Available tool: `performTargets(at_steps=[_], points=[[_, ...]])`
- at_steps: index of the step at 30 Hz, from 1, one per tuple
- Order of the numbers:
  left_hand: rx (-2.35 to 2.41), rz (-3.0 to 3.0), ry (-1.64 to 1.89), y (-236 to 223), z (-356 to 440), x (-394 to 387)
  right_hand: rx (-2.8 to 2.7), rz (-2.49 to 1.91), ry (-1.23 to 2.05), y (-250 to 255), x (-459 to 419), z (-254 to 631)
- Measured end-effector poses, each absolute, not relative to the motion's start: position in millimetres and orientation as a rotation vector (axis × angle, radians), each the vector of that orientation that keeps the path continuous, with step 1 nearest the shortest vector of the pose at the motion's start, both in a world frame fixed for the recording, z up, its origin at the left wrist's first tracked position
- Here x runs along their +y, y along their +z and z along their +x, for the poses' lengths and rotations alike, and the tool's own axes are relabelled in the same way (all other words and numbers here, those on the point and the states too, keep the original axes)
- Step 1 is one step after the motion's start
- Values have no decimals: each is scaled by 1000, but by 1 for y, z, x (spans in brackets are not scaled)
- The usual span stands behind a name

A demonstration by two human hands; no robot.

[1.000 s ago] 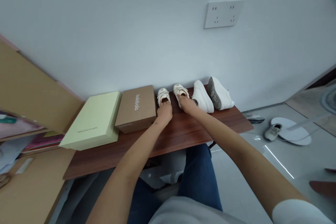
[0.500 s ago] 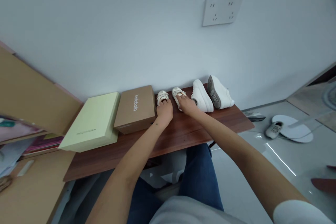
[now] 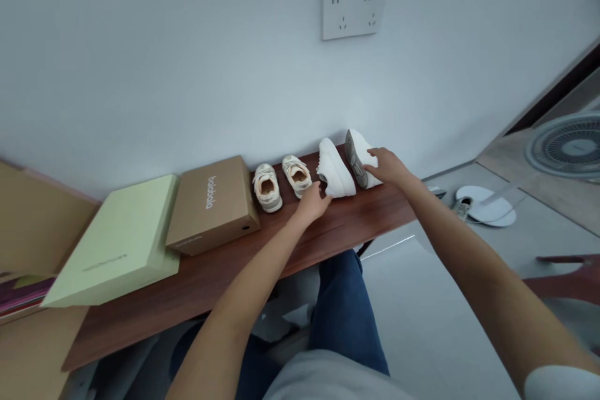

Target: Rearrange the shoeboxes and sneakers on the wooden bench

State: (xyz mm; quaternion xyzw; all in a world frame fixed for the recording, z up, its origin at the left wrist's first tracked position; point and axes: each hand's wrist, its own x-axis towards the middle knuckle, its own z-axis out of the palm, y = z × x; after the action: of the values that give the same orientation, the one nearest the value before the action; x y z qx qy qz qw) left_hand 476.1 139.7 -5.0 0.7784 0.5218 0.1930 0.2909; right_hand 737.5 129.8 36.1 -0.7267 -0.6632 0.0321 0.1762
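Two small cream baby shoes, the left one (image 3: 267,189) and the right one (image 3: 296,174), stand side by side on a reddish-brown wooden board (image 3: 323,231). To their right a larger white sneaker (image 3: 335,170) lies on its side. Beyond it, another white sneaker (image 3: 360,149) leans with its grey sole facing left. My left hand (image 3: 314,202) is at the near end of the first white sneaker, thumb and fingers apart. My right hand (image 3: 388,167) reaches the leaning sneaker from the right, its fingers spread at the shoe's side. Whether either hand presses on its shoe is unclear.
A brown shoe box (image 3: 210,203) and a pale green box (image 3: 117,240) sit on the board's left part. Behind is a wall with a socket plate (image 3: 355,11). A standing fan (image 3: 569,145) and a red stool (image 3: 562,278) are on the right.
Both hands have let go of the small cream shoes and moved right to the white sneakers. The cream shoes remain standing on the board. The view has shifted right.
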Motion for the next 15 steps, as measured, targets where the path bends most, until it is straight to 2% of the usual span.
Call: performTargets(at_steps=[4, 8, 11, 15], points=[[1318, 1895, 586, -28, 493, 145, -1763, -2141, 424, 16, 126, 782], [1325, 1872, 610, -38, 504, 150, -1656, -1936, 824, -6, 122, 796], [1271, 1834, 660, -43, 509, 155, -1592, -1774, 897, -16, 121, 794], [1154, 1852, 699, -41, 513, 162, -1682, -1763, 788, -7, 123, 783]])
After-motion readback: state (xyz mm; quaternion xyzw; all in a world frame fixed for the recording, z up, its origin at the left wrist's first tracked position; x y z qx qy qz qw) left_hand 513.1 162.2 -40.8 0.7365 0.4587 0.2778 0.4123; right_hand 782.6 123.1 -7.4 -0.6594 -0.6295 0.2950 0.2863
